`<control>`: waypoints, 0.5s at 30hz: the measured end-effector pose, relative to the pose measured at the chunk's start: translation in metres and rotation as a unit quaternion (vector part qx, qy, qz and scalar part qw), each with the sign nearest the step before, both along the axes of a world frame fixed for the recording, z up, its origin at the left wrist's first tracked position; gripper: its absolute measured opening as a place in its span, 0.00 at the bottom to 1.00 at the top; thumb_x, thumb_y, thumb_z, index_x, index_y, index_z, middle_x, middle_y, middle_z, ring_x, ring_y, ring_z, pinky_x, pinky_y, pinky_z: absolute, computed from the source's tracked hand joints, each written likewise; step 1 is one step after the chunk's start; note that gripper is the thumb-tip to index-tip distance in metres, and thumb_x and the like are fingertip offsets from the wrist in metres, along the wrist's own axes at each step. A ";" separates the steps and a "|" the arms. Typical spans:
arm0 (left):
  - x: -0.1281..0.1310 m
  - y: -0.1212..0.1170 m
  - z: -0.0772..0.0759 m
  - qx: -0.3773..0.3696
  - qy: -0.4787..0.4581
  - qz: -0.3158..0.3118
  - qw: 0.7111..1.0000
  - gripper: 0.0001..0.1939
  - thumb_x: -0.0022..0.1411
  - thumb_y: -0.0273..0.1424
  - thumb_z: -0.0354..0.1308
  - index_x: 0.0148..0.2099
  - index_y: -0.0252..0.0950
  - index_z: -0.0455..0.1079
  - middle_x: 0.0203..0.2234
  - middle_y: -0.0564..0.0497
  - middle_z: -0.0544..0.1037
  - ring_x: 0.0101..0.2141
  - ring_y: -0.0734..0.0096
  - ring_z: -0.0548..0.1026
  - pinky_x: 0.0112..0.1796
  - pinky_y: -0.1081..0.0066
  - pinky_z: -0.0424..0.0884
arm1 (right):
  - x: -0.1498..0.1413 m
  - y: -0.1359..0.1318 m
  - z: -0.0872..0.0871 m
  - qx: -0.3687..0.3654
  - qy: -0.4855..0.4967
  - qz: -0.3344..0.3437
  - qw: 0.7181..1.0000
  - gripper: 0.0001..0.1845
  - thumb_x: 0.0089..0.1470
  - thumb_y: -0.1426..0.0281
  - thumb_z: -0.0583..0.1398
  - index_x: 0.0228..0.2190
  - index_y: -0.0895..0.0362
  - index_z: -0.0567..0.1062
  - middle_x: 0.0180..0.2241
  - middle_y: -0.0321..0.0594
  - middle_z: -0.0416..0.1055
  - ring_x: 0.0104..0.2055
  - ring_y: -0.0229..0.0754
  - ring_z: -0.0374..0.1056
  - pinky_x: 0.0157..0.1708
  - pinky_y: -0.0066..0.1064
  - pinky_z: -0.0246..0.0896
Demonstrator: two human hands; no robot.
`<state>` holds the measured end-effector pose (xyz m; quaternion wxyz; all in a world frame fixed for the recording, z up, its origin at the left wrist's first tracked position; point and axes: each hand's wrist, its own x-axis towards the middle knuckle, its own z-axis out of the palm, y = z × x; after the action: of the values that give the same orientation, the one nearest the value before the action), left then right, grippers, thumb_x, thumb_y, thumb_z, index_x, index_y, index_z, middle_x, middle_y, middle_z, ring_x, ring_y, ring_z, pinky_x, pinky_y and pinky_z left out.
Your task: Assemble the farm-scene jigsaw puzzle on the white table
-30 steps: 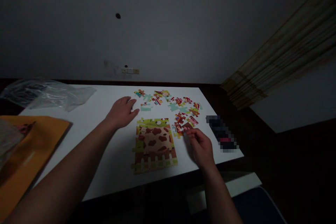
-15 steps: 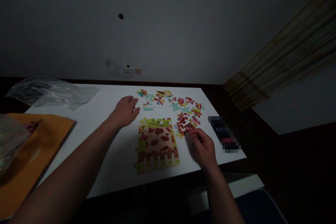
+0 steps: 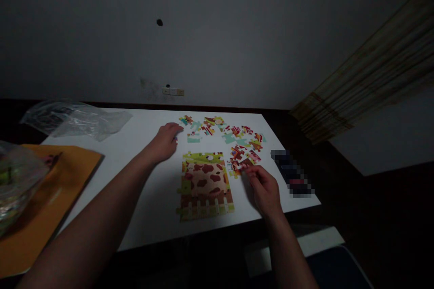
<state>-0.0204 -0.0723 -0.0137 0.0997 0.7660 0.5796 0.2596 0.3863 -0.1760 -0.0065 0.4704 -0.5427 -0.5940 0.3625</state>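
Note:
A partly joined jigsaw puzzle (image 3: 206,185) with a spotted cow and a white fence lies near the table's front edge. My left hand (image 3: 164,141) is beyond its upper left corner, palm down, fingers stretched toward loose puzzle pieces (image 3: 194,137). A bit of a coloured piece peeks out beside its fingers; the thumb is mostly hidden. To the right of the cow puzzle is my right hand (image 3: 265,187), thumb and fingertips pinched together at the edge of a cluster of pieces (image 3: 237,162). What lies between those fingertips is not clear.
Several more loose pieces (image 3: 230,137) spread across the back of the white table (image 3: 149,216). A clear plastic bag (image 3: 77,119) lies at the back left, an orange envelope (image 3: 71,180) at the left. A blurred dark object (image 3: 293,174) sits by the right edge.
My left hand has moved slightly right and its fingers reach further toward the loose pieces. My right hand stays pinched in nearly the same place. The view has shifted slightly.

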 end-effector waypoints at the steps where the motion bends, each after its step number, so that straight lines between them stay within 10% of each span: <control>1: 0.001 0.000 0.000 0.005 -0.002 -0.003 1.000 0.30 0.63 0.24 0.54 0.66 0.35 0.75 0.66 0.36 0.74 0.67 0.47 0.71 0.70 0.43 0.68 | 0.000 0.000 0.000 -0.002 -0.002 0.001 1.000 0.13 0.66 0.56 0.65 0.37 0.51 0.83 0.41 0.44 0.85 0.46 0.54 0.80 0.49 0.43 0.71; 15: 0.004 -0.016 0.026 -0.071 0.160 0.139 0.975 0.27 0.74 0.29 0.54 0.71 0.41 0.74 0.70 0.36 0.73 0.66 0.33 0.70 0.61 0.40 0.71 | -0.001 0.001 0.002 -0.005 -0.018 -0.013 1.000 0.13 0.65 0.56 0.65 0.35 0.51 0.83 0.39 0.43 0.85 0.45 0.53 0.79 0.49 0.43 0.70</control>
<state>-0.0164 -0.0885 0.0119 0.0226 0.7006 0.7057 0.1029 0.3858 -0.1754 -0.0048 0.4617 -0.5591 -0.5932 0.3498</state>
